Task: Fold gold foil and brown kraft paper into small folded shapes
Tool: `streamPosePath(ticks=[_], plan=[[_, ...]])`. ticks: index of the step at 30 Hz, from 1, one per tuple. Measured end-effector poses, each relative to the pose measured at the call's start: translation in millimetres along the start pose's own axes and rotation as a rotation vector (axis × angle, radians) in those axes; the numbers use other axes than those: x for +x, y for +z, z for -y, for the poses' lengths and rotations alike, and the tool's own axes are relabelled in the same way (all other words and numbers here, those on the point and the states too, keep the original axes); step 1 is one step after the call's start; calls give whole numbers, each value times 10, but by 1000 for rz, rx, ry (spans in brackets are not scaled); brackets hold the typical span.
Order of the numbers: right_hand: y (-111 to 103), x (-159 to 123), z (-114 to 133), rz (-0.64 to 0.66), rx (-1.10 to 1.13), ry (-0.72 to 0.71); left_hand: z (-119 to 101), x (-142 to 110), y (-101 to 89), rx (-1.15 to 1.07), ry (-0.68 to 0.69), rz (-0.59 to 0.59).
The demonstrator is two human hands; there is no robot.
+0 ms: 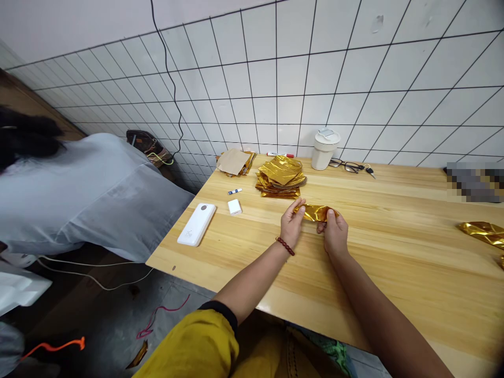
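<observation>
Light pine wood table (394,273) against a white tiled wall, loaded toward the back: stack of gold foil sheets (280,177) in the middle, brown paper piece (233,161) lying on more gold foil (248,168) at the back corner, red-capped marker (279,155) just behind the stack. White power bank (196,224), small white block (234,207) and small blue-and-white packet (234,191) sit near the left edge. White lidded cup (324,149), glasses (346,166) and keys (370,171) sit along the wall, loose gold foil (482,233) at the right edge.
</observation>
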State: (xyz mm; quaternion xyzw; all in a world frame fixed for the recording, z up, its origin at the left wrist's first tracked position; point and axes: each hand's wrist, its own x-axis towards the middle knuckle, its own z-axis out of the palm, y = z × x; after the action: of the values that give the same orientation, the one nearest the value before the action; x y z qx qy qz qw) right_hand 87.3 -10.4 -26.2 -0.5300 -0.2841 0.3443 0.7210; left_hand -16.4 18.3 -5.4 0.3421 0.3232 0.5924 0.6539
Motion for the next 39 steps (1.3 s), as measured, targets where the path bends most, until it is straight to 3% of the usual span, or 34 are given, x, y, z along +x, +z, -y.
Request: streamPosePath(ticks=[4,8,13,20,26,33,39], plan=[[9,8,25,-36,50,22,54,-20,15,-16,-78,50],[24,18,65,-88,94,59,16,-53,22,61,-54,164],[28,23,102,-101,108,70,-21,-58,18,53,-43,189],[-7,13,76,-30,67,76,41,83,-74,-25,-34,59],[1,20,54,-67,66,96,28,144,-128,22,13,155],[-29,0,60,-7,76,53,-2,186,-126,-101,-108,-81],[-33,-4,19,31,22,9,-8,182,-105,-137,-113,-70]])
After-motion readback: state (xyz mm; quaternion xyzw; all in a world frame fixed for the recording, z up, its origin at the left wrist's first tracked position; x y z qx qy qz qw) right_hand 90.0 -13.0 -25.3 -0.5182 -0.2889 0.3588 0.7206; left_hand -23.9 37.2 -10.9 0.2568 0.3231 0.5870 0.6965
